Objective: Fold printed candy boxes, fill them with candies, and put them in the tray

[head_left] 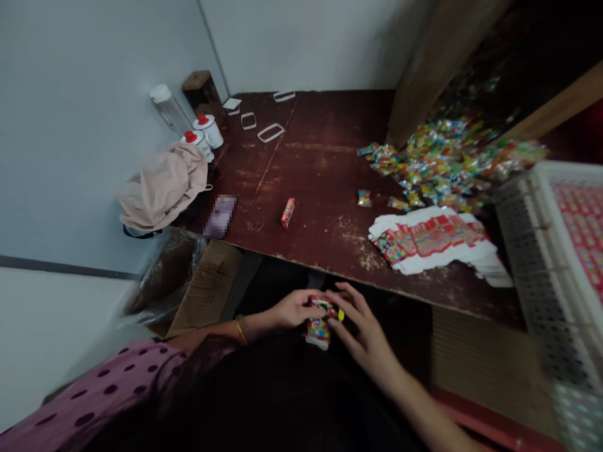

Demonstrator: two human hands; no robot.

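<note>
Below the table's front edge, my left hand (300,309) grips a small candy box (318,331), red and multicoloured with a white end. My right hand (362,323) is bent around the box's upper right side, its fingertips touching it and its upper fingers somewhat raised. A yellow bit (341,314) shows by the right fingertips; whether it is a wrapped candy or part of the box I cannot tell. Another small red box (287,213) lies on the table ahead. To the right rests a stack of flat printed cartons (433,235), with a single wrapped candy (363,198) beyond its left end.
A heap of wrapped candies (438,157) spills from between wooden boards at the back right. A white basket (527,207) holding rows of red boxes stands right. On the left are lidded mugs (210,130), a pink cloth (162,188) and an open cardboard box (205,285).
</note>
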